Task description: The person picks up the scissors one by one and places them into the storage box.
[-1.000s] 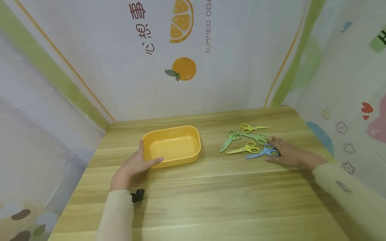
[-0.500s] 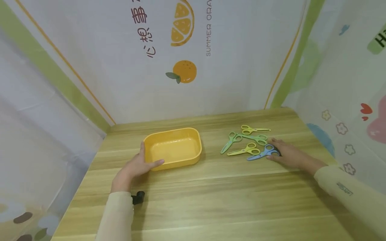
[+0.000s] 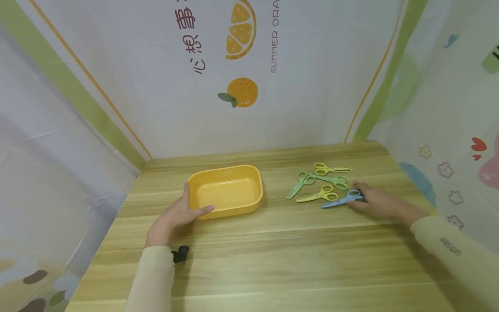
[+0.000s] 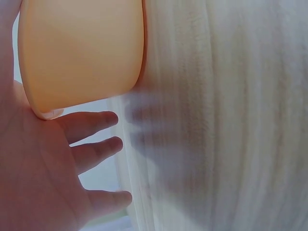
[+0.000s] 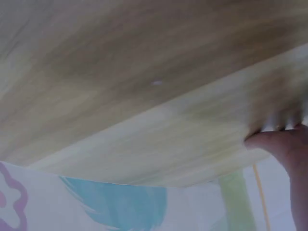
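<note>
In the head view a yellow box (image 3: 225, 215) with an open top stands on the table's left half. My left hand (image 3: 178, 213) grips its near left corner, thumb over the front rim. The left wrist view shows three fingers (image 4: 97, 153) of this hand stretched out beside the box wall (image 4: 84, 53). On the right, my right hand (image 3: 372, 201) pinches the handle loops of blue scissors (image 3: 339, 202). Just beyond lie yellow scissors (image 3: 317, 195), green scissors (image 3: 298, 186), more green scissors (image 3: 331, 179) and more yellow scissors (image 3: 333, 169).
The wood-patterned table (image 3: 257, 260) ends at a printed white cloth (image 3: 304, 108) along the back, with more cloth at both sides. A small black piece (image 3: 181, 254) sits at the left wrist, by the sleeve cuff.
My right hand has closed on the blue scissors' handles, and these have turned and tilted slightly. The left hand and the box stay together in place. The head view has shifted a little.
</note>
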Demonstrator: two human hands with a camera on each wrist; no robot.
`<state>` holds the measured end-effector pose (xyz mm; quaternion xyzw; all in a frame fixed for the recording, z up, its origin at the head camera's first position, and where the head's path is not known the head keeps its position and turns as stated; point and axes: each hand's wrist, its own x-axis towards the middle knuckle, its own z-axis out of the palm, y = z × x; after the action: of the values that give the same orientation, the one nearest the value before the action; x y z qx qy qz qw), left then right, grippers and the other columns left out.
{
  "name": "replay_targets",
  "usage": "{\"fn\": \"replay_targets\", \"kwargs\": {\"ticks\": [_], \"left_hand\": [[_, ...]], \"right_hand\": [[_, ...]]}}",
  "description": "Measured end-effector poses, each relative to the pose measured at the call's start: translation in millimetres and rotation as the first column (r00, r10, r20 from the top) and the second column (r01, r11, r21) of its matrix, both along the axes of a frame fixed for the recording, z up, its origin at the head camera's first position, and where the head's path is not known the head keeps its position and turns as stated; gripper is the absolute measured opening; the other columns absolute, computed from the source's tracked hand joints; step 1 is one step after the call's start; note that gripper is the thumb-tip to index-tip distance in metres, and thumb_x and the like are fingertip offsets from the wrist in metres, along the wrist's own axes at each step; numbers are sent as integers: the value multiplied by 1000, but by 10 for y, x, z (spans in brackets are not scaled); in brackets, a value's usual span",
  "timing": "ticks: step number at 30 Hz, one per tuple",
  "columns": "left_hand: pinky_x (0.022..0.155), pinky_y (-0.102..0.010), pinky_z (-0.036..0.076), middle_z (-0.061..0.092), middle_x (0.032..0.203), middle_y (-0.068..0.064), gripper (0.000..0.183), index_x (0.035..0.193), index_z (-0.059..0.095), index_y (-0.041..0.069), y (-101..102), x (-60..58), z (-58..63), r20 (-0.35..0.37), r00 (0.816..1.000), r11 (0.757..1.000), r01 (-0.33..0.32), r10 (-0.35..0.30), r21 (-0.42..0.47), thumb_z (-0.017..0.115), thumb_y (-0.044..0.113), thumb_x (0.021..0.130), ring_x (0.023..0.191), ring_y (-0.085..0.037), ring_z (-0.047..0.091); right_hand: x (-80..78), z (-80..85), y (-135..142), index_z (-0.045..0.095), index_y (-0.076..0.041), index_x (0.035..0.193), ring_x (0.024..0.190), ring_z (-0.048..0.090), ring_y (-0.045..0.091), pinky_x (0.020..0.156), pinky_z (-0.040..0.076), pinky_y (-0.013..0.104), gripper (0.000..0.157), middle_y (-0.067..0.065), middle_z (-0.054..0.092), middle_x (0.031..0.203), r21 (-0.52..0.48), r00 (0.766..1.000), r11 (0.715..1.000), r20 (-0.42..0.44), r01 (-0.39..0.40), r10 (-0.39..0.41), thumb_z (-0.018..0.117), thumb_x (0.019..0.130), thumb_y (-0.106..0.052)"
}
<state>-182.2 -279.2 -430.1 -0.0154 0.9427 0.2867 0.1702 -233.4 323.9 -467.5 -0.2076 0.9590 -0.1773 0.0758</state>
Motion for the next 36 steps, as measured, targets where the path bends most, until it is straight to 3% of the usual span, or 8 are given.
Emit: {"fn": "replay_targets", "kwargs": {"ticks": [4, 8, 11, 16, 20, 23, 36], "left_hand": [[128, -68, 25, 4, 175, -33, 142, 163, -33, 9, 10, 0, 7, 3, 1000, 1000, -5, 5, 3, 61, 85, 88, 159, -56, 22], [127, -68, 27, 8, 175, -33, 143, 164, -31, 10, 28, -8, 0, 2, 1000, 1000, -13, 13, -5, 61, 86, 87, 158, -57, 26], [126, -68, 29, 11, 174, -33, 143, 164, -30, 10, 38, -22, -12, -3, 1000, 1000, -18, 18, -15, 61, 87, 86, 157, -56, 29], [125, -69, 31, 12, 174, -34, 143, 165, -29, 9, 36, -37, -27, -8, 1000, 999, -25, 25, -25, 60, 88, 85, 155, -57, 31], [124, -69, 32, 12, 174, -33, 142, 165, -29, 10, 26, -19, -25, -9, 999, 999, -31, 31, -25, 60, 88, 86, 155, -57, 32], [123, -69, 33, 13, 174, -34, 142, 165, -28, 9, 20, -10, -20, -18, 999, 999, -33, 32, -26, 60, 87, 86, 154, -57, 34], [119, -70, 39, 18, 173, -34, 141, 165, -29, 13, 29, 10, -39, -18, 999, 999, -43, 43, -33, 61, 86, 87, 148, -58, 43]], "right_hand": [[-33, 31, 66, 51, 12, 136, 105, 72, 38, 90, 59, 54, 63, 25, 72, 113, -65, 1000, 998, -24, 6, -8, 71, 101, -36], [-58, 51, 135, 61, 8, 121, 86, 69, 19, 73, 57, 36, 47, 11, 74, 97, -95, 998, 995, -56, 13, -19, 75, 98, -30], [-67, 82, 179, 67, 4, 116, 81, 63, 12, 68, 51, 28, 41, 6, 75, 95, -113, 998, 993, -49, 35, -41, 78, 96, -30], [-79, 175, 194, 73, 5, 120, 84, 63, 11, 68, 52, 25, 48, 12, 79, 102, -152, 995, 984, -22, 89, -94, 81, 93, -33], [-96, 299, 165, 67, 11, 131, 84, 65, 13, 64, 52, 25, 58, 26, 78, 114, -193, 992, 973, 18, 125, -124, 80, 95, -33], [-105, 426, 118, 65, 8, 137, 70, 58, 11, 59, 47, 27, 61, 32, 73, 124, -211, 990, 967, 32, 144, -140, 79, 97, -35], [-189, 858, -184, 74, -7, 132, 69, 57, 10, 60, 45, 26, 56, 23, 79, 119, -233, 983, 960, -59, 155, -173, 83, 91, -45]]}}
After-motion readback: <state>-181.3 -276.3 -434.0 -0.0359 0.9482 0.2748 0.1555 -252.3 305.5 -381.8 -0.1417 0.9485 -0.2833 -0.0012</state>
